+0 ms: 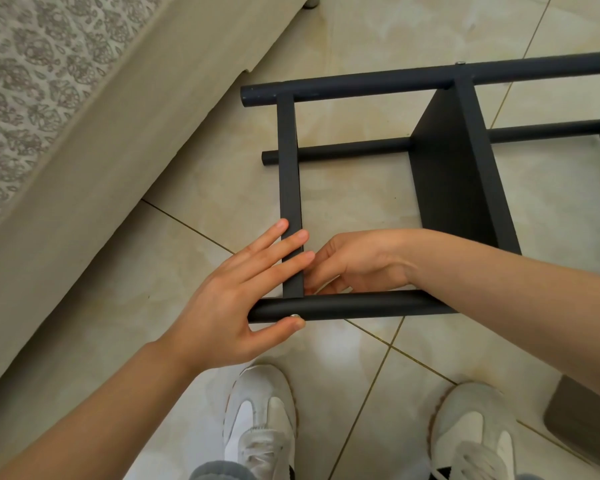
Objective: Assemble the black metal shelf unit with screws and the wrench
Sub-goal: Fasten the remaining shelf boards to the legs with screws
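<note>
Shelf unit [458,174]: on its side on the tiled floor [187,244];
Screw [295,316]: in the near tube [361,306], where the crossbar [289,168] ends;
Left hand [229,299]: fingers flat on crossbar, thumb pressing screw, steadying our joint;
Right hand [357,261]: curled inside the corner; its grip we cannot tell

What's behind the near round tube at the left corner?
The right hand, fingers curled against the flat bar. Whether they pinch a nut or tool is hidden by the tube and the left hand.
</note>
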A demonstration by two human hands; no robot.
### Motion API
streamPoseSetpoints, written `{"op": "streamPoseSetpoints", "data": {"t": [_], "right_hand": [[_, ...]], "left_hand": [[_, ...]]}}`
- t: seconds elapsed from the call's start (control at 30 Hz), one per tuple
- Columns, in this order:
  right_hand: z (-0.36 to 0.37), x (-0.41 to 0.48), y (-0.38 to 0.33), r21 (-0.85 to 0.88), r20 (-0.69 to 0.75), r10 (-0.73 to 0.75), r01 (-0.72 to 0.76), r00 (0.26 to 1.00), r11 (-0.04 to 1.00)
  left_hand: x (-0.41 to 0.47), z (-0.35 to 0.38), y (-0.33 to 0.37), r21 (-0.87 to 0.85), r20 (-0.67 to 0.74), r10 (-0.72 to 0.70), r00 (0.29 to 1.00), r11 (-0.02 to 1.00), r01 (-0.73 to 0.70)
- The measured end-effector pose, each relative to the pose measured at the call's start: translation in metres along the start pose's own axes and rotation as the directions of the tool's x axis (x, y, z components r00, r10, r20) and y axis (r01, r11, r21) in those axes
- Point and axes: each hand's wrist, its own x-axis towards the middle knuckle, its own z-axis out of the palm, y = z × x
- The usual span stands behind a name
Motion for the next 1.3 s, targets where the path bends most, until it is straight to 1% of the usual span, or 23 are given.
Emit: {"op": "streamPoseSetpoints", "data": {"t": [0.37,0.5,0.7,0.83,1.07,1.17,1.3], "right_hand": [[0.002,0.008,0.000,0.011,0.018,0.088,-0.089,0.996,0.996],[0.007,0.008,-0.001,-0.008,0.020,0.080,-0.080,0.997,0.997],[0.001,0.006,0.000,0.063,0.059,0.057,-0.061,0.997,0.996],[-0.003,0.004,0.001,0.027,0.057,0.055,-0.057,0.997,0.998],[0.005,0.007,0.000,0.016,0.027,0.073,-0.074,0.997,0.997],[0.002,0.005,0.000,0.035,0.035,0.054,-0.055,0.998,0.998],[-0.002,0.002,0.001,0.013,0.038,0.065,-0.066,0.997,0.998]], "left_hand": [[0.000,0.001,0.000,-0.009,-0.003,0.001,1.000,1.000,-0.001],[0.000,0.000,0.000,-0.020,-0.009,0.000,1.000,1.000,0.000],[-0.001,0.000,0.001,-0.019,-0.016,0.001,1.000,1.000,-0.002],[-0.001,0.001,0.000,-0.007,-0.005,-0.005,1.000,1.000,0.005],[0.000,0.000,0.000,-0.003,-0.002,-0.003,1.000,1.000,0.003],[-0.001,0.000,-0.001,0.002,-0.002,0.002,1.000,1.000,-0.002],[-0.001,0.001,-0.001,-0.011,-0.008,-0.002,1.000,1.000,0.002]]}}
